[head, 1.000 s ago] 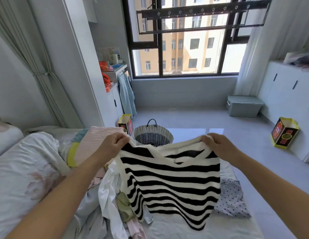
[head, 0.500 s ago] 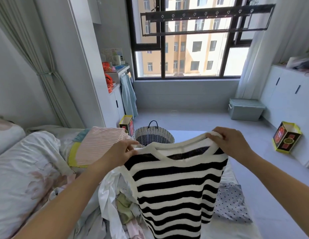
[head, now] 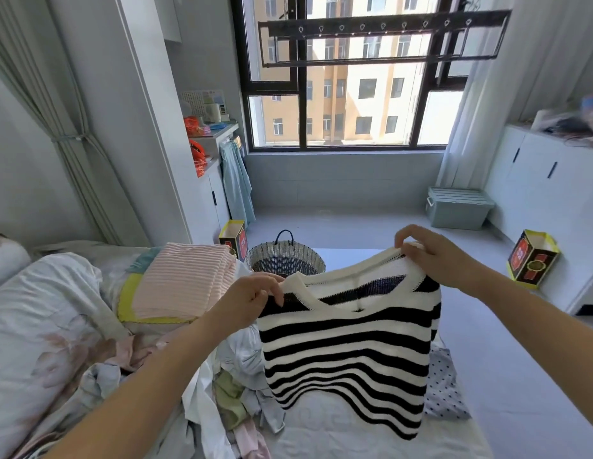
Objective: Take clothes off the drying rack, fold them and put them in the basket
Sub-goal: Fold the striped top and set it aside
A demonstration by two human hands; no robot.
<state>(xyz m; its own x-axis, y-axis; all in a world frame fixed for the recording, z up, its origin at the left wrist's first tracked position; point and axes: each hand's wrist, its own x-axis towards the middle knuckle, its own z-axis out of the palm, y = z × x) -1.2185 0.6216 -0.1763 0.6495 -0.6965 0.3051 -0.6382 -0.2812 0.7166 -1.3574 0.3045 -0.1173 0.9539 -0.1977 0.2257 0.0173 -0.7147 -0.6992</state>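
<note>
A stack of pink folded cloth (head: 185,279) sits on the left side of the bed (head: 321,435). Nearer the front is a messy pile of loose clothes (head: 228,392).

The left hand (head: 255,299) pinches one shoulder of the striped sweater (head: 348,352). The sweater hangs in the air over the middle of the bed. The basket (head: 285,260) stands just past the far edge of the bed, behind the sweater. The right hand (head: 434,260) pinches the other shoulder and holds it a bit higher, so the sweater hangs crooked. A dotted cloth (head: 444,389) lies by the right edge of the bed, partly hidden.

Some things could go wrong:
- **Too far left:** the sweater could land on the messy pile and fold up bumpy.
- **Weak hold:** both hands only pinch the knit edge, so a shoulder could slip out and the sweater would drop in a heap.
- **Crooked:** if it goes down like this, the fold may not line up.
- **Too far right:** it could cover the dotted cloth and drag it off the edge.
</note>
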